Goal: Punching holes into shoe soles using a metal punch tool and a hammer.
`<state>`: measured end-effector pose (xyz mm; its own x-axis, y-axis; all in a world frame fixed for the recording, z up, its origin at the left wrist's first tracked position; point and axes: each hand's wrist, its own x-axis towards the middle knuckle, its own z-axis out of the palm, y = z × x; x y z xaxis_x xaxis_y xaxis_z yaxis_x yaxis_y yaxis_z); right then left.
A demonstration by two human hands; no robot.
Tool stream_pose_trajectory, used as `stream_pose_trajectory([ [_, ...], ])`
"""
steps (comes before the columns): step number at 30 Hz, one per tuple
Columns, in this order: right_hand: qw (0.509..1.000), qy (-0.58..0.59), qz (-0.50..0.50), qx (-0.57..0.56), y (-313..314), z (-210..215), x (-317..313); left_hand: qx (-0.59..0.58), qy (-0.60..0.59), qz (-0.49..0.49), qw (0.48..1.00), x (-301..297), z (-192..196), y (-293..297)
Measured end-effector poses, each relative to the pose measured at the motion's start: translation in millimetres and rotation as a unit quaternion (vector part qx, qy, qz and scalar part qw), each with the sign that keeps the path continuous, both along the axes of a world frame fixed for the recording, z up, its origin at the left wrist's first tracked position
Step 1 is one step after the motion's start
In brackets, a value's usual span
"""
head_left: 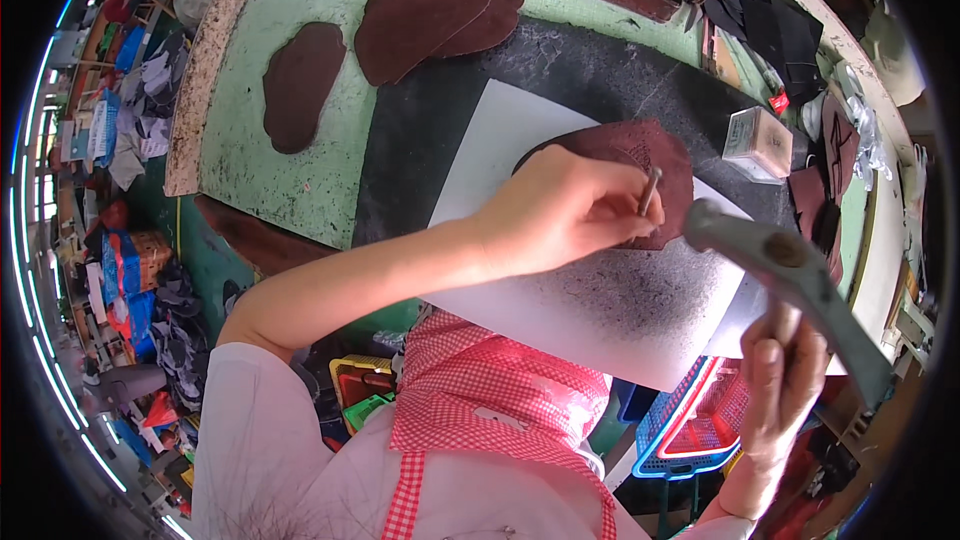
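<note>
While gripped, punch [650,190] on leather [655,155]

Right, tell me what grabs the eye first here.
The hammer raised in the right hand at lower right, head above the white board. Mid-frame, the left hand holds a metal punch on a dark brown leather piece.

One head-worn fisheye view looks steeply down, close over the green workbench [300,170] and chest
</note>
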<state>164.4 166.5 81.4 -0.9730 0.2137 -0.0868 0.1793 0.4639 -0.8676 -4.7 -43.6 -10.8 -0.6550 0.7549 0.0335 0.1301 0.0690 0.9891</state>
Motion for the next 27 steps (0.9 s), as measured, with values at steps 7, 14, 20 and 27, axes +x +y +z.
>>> stream_pose_trajectory([
  [7,0.993,0.052,0.109,-0.011,34.3,10.3,2.3,-0.021,0.228,-0.013,0.973,10.4,2.3,-2.6],
  [14,0.994,0.021,-0.066,-0.081,-14.7,7.9,5.7,-0.005,0.016,0.010,1.000,5.1,-7.6,-9.2],
  [20,0.994,0.022,0.029,0.104,13.2,-4.2,25.5,-0.027,0.246,0.004,0.969,9.5,2.2,-8.7],
  [27,0.983,0.098,-0.030,-0.155,-5.2,8.4,3.0,0.009,0.052,-0.006,0.999,2.2,-7.3,-17.5],
])
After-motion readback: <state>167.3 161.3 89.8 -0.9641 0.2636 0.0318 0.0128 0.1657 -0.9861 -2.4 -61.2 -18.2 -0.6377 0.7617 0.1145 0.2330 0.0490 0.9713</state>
